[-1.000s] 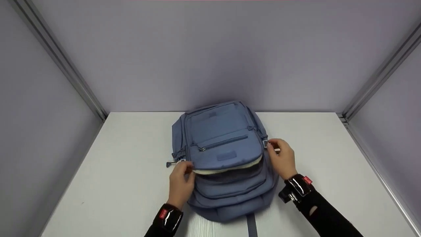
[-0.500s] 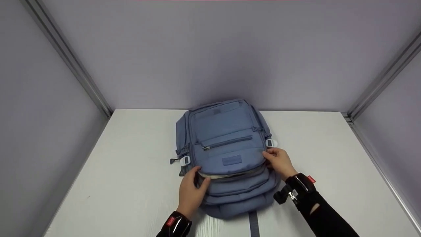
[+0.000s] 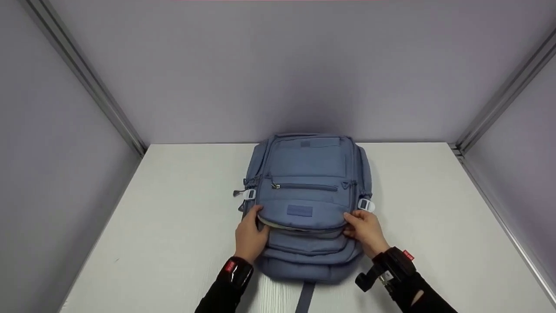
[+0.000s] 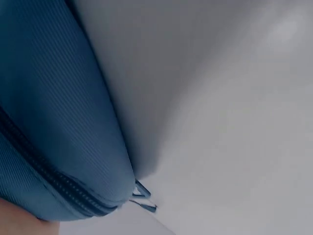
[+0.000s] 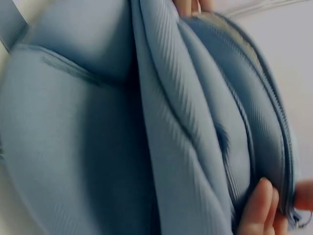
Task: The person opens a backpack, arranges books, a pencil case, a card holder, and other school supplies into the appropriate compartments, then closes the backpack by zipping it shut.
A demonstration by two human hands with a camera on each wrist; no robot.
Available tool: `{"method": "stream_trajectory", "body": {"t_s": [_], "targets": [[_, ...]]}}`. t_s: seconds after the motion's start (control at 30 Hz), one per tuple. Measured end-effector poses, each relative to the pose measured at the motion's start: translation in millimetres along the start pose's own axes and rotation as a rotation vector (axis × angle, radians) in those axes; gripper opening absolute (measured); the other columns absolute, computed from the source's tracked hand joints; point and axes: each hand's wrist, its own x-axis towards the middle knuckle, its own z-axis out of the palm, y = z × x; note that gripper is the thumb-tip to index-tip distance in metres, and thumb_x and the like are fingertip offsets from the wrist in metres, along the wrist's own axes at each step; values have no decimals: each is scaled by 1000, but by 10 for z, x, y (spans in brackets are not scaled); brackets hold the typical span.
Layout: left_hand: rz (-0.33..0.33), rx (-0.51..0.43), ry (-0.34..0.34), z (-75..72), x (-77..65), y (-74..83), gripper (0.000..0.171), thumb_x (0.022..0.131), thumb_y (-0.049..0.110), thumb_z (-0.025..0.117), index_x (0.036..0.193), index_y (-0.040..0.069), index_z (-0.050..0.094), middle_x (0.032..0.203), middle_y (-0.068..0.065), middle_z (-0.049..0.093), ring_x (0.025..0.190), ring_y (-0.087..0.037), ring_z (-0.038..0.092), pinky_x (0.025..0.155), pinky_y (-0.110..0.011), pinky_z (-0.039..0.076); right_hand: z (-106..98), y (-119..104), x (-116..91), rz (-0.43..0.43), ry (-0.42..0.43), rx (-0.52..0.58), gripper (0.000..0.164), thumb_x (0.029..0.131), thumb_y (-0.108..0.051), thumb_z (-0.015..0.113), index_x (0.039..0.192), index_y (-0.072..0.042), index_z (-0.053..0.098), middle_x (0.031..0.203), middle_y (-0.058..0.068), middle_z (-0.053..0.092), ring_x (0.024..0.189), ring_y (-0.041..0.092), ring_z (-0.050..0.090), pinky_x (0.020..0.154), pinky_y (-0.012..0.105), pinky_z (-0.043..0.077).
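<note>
A blue backpack (image 3: 304, 161) lies on its back on the white table, its front pocket unzipped along the lower edge. My left hand (image 3: 251, 237) grips the left edge of that pocket's flap, fingers on top and thumb at the opening. At the right edge, my right hand (image 3: 367, 232) pinches the flap. The right wrist view shows fingertips (image 5: 259, 208) inside the zipper edge (image 5: 286, 147) and the thumb outside. Little of the left hand (image 4: 22, 220) appears in the left wrist view, beside the curved zipper (image 4: 54, 176). The pocket's inside is mostly hidden.
White side buckles (image 3: 366, 204) sit at both sides of the backpack. A dark strap (image 3: 306, 298) runs from its bottom toward the table's front. Grey panels (image 3: 304, 69) enclose the white table (image 3: 182, 208) at the back and both sides.
The backpack has turned clockwise and now lies straighter. Both hands have left the side buckles and moved to the flap's edges; the pocket's gap looks narrower.
</note>
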Motion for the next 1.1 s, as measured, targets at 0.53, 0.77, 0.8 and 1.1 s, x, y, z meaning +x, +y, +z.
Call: {"method": "stream_trajectory", "body": {"t_s": [0.53,0.77,0.8,1.1], "targets": [[218,157,-18,-179,185,47,52,78,-11,64,128,-2,59,150,-31,43,132,-48,47,108,-57,42,86,-62,-225,2,91,131,22,101,-16,54,112,2,47,87,0,55,70,9,57,63,21,55],[565,300,-14,4,-280,477,63,70,3,78,129,15,62,149,-17,48,129,-38,49,104,-56,46,-202,-485,261,0,154,13,38,101,-29,52,123,2,46,92,0,53,73,6,57,66,19,53],[604,329,-21,61,-346,525,61,72,7,79,130,18,62,148,-15,50,126,-34,51,102,-52,48,-230,-524,350,22,141,-11,41,101,-30,53,125,3,46,92,-1,54,72,5,57,65,19,53],[745,555,159,382,-523,522,47,74,20,81,119,26,68,126,0,65,88,-16,53,73,-32,44,-326,-527,700,89,5,-118,23,100,-22,53,82,-7,52,64,-6,49,55,4,49,51,17,44]]}}
